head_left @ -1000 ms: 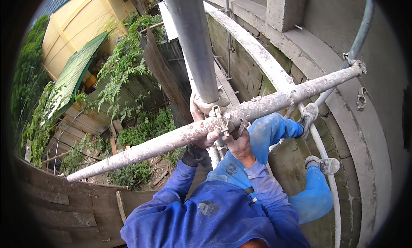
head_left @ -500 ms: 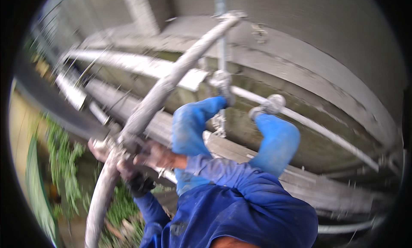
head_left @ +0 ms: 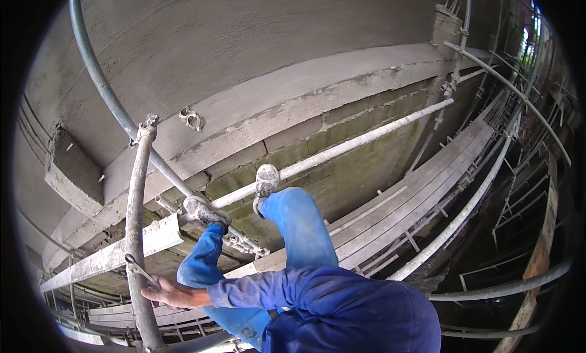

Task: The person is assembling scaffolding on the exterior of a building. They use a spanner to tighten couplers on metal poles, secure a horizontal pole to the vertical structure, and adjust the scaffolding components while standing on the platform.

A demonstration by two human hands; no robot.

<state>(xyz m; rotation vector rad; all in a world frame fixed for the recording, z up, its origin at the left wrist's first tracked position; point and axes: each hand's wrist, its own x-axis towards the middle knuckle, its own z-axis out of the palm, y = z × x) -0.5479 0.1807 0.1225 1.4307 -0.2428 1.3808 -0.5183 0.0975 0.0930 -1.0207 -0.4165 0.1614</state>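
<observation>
My right hand [head_left: 176, 294] reaches across to the left, its fingers closed on the end of a metal spanner [head_left: 144, 270]. The spanner's ring end lies against a cement-smeared scaffold pole [head_left: 135, 200]. This pole leads up to a coupler [head_left: 148, 125], where it meets a blue-grey tube [head_left: 101, 84]. The hand is right beside the pole; I cannot tell whether it touches it. My left hand is out of view. My shoes rest by a white horizontal tube [head_left: 342, 147], with a flat white beam [head_left: 116, 252] to the left.
A rough concrete wall with a ledge [head_left: 293, 112] rises ahead. Another coupler [head_left: 192, 118] shows against the wall. Long planks [head_left: 421, 191] run along the scaffold to the right. Curved-looking tubes [head_left: 488, 200] and a deep drop with more scaffolding lie beyond.
My view has swung to the right. Both hands were at the pole's coupler; the left has gone out of view. A spanner now shows in my right hand.
</observation>
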